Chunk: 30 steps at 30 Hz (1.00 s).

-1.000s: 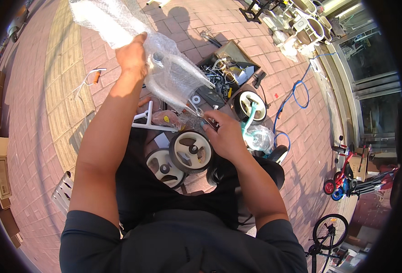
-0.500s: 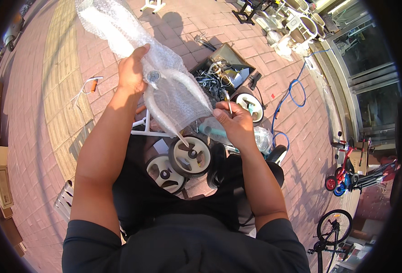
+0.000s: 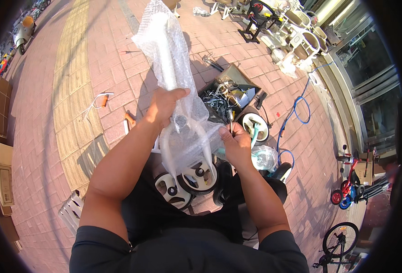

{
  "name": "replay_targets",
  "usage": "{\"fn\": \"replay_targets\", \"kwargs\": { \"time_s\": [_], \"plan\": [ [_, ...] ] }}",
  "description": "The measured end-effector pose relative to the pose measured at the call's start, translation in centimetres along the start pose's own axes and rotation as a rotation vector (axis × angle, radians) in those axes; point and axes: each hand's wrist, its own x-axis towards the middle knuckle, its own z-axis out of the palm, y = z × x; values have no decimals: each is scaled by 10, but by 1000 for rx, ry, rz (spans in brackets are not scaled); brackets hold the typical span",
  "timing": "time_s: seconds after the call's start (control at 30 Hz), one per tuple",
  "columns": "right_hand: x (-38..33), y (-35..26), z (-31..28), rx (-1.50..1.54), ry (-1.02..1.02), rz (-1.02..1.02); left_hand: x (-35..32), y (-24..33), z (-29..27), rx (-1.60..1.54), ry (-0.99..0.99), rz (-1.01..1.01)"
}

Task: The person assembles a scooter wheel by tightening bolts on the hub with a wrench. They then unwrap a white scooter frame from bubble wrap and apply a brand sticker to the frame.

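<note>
My left hand (image 3: 165, 107) is closed round a white forked bike part (image 3: 165, 54) wrapped in clear bubble wrap (image 3: 188, 144). The two prongs point down toward my lap, and a round end shows between them. In a pinch, my right hand (image 3: 238, 144) grips the loose edge of the wrap beside the right prong. A slim metal tool (image 3: 231, 116) sticks up from the same hand; its kind is unclear. Two cream wheels with black tyres, a front one (image 3: 198, 176) and a lower one (image 3: 172, 192), lie below the prong ends.
Beyond my right hand stands an open box (image 3: 248, 79) of bolts and small parts. Another cream wheel (image 3: 255, 127) and a mint-green part in plastic (image 3: 265, 158) lie near it. A blue hose (image 3: 295, 109) runs along the right. Cardboard cartons (image 3: 3, 175) stand left.
The wrapped part has swung more upright, its prongs now lower over the wheels. My left hand has come down and closer to my right hand, which still grips the wrap.
</note>
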Motion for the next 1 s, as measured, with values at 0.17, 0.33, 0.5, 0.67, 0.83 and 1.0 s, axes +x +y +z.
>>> {"fn": "replay_targets", "kwargs": {
  "time_s": [0.17, 0.33, 0.5, 0.67, 0.83, 1.0],
  "plan": [
    [11, 3, -11, 324, 162, -14, 0, -2, 5, -124, -21, -166],
    [8, -11, -14, 284, 143, -60, 5, -1, 1, 0, 59, -119],
    [-12, -23, -21, -196, -175, 238, 7, -1, -2, -115, 90, 71],
    [-19, -27, -23, -466, -296, 52, 13, 6, -11, -228, 96, 218],
    [-20, -17, -18, -238, -277, 36, 19, 2, -14, -352, 94, 283],
    [-20, -8, -20, 107, -216, 195, 32, 4, -29, -583, 151, 218]
  ]
}}
